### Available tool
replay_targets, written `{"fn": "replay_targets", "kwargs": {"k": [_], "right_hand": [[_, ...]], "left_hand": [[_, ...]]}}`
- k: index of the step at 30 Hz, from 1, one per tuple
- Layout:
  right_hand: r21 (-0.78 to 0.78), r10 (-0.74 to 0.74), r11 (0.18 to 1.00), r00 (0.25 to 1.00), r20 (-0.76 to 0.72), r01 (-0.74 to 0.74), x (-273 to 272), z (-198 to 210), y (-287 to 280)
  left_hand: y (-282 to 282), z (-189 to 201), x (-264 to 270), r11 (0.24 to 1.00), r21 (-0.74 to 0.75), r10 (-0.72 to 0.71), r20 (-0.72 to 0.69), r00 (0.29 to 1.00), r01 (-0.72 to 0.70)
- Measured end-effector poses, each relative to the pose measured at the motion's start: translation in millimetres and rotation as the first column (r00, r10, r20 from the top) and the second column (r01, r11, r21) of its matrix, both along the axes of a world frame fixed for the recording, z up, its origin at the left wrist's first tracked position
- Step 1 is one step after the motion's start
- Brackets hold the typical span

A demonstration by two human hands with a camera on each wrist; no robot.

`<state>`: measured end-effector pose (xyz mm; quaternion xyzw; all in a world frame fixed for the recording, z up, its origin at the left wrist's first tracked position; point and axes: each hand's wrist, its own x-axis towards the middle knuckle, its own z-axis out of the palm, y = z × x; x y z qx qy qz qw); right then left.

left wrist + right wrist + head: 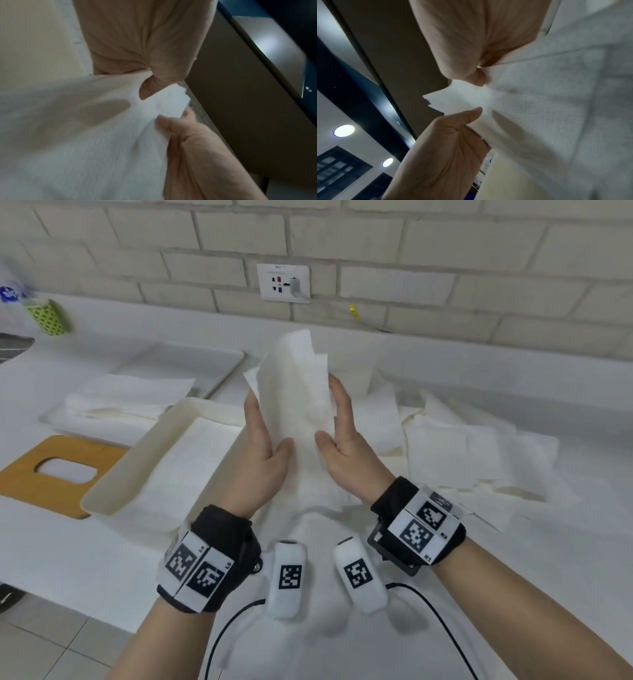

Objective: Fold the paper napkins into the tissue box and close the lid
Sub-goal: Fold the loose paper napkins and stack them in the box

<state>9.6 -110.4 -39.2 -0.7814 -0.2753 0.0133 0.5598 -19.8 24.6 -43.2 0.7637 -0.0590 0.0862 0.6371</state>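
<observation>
A stack of white paper napkins (294, 378) stands upright in the air above the counter, held between both hands. My left hand (267, 422) grips its left side, thumb in front and fingers behind. On the other side my right hand (330, 410) grips it the same way. The wrist views show the napkins (102, 135) (530, 108) close up, with a thumb pressed on each side. The cream tissue box (113, 494) lies open at lower left with white paper inside. Its wooden lid (27, 484), with an oval slot, lies flat left of the box.
Several loose napkins (462, 446) are spread over the counter to the right. Behind the box, a white tray (219, 361) holds more flat napkins (130, 395). A green cup (48, 316) stands far left, and a wall socket (283, 282) sits on the brick wall.
</observation>
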Motion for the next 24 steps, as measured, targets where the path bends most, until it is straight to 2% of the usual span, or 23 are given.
{"fn": "replay_targets", "kwargs": {"k": [2, 6, 8, 10, 12, 14, 16, 19, 22, 24], "right_hand": [[0.099, 0.008, 0.995, 0.998, 0.069, -0.015, 2, 4, 1], [0.132, 0.032, 0.991, 0.999, 0.005, -0.032, 3, -4, -4], [0.125, 0.032, 0.992, 0.998, -0.053, -0.025, 2, -7, -6], [0.139, 0.041, 0.99, 0.993, -0.106, -0.026, 3, -6, -8], [0.144, 0.033, 0.99, 0.988, -0.152, -0.011, 2, -2, -11], [0.125, 0.001, 0.992, 0.985, -0.172, 0.021, 1, 0, -11], [0.079, -0.041, 0.995, 0.983, -0.179, 0.055, 1, 0, -11], [0.057, -0.111, 0.991, 0.983, -0.144, 0.12, 3, -5, -11], [0.057, -0.239, 0.967, 0.963, -0.125, 0.247, 9, -8, -11], [0.073, -0.263, 0.961, 0.963, -0.061, 0.267, 9, -6, -7]], "left_hand": [[2, 2, 1, 0.999, 0.001, 0.04, 0.065, 0.997, -0.04], [8, 0, 0, 0.951, -0.297, 0.092, 0.022, 0.996, -0.081], [11, 2, 2, 0.926, -0.369, 0.078, -0.018, 0.997, -0.079], [14, 7, 5, 0.899, -0.439, -0.002, -0.025, 1.0, -0.009], [15, 12, 6, 0.861, -0.494, -0.118, 0.037, 0.992, 0.121], [14, 17, 6, 0.834, -0.514, -0.175, 0.099, 0.98, 0.201], [12, 18, 8, 0.831, -0.525, -0.156, 0.097, 0.983, 0.184], [8, 10, 10, 0.879, -0.477, -0.01, -0.021, 1.0, -0.002], [4, -2, 9, 0.947, -0.316, 0.03, -0.097, 0.995, -0.059], [0, -4, 6, 0.987, -0.156, 0.032, -0.072, 0.997, -0.043]]}}
